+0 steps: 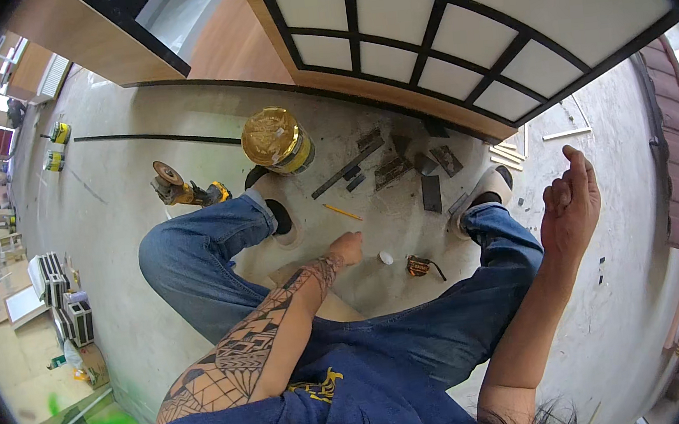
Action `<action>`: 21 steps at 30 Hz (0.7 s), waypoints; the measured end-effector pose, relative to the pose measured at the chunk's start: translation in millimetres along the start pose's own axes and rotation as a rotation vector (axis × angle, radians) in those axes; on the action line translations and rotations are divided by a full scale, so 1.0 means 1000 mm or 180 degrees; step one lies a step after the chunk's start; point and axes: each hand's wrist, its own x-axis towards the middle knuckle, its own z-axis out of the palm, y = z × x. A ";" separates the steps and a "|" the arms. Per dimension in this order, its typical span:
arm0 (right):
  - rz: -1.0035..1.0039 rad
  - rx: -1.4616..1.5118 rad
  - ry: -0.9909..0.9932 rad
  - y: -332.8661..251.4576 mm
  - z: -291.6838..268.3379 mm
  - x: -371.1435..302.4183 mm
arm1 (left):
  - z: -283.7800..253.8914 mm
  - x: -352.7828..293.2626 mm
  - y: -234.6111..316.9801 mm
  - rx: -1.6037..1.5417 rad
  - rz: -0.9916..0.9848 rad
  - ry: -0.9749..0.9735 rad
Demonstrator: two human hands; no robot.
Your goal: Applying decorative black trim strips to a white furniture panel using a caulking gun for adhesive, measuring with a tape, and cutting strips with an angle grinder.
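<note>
The concrete floor [102, 237] spread around me, and beyond my feet stood the white panel [394, 24] with its black grid, edged in wood. My knees, in blue jeans [196, 260], were spread wide on either side of the work. A long black strip [158, 137] lay off to the left, its near end by the gold-lidded bucket [276, 140], which stood just past my left foot. The grinder [180, 193], yellow and black, lay left of that foot. Dark flat pieces [431, 194] were scattered between the bucket and my right foot, and some pale sticks [506, 157] lay beside the panel's lower corner. My right hand [568, 208] was raised out past my right knee, index finger up and the others curled; I cannot tell whether they pinched anything. My left hand [347, 248] hung low between my legs, bunched, its fingertips hidden, so I cannot tell whether it gripped something. Right of it lay the tape measure [418, 266]; just beyond it, the yellow pencil [343, 212]; and nearest, on its right, a small white disc [386, 258].
</note>
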 end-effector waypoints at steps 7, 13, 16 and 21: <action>0.0229 0.0297 0.0105 -0.005 0.020 -0.012 | -0.053 0.014 -0.017 0.0591 0.0078 0.0202; 0.0213 -0.0122 0.0154 0.013 0.020 -0.012 | -0.089 0.036 -0.019 0.0309 -0.0288 0.0305; 0.0263 -0.0153 -0.0125 0.018 0.024 -0.010 | -0.090 0.047 -0.042 0.0431 -0.0549 0.0608; 0.0252 -0.0724 -0.0023 0.023 0.027 -0.005 | -0.084 0.060 -0.039 0.0346 -0.0636 0.0940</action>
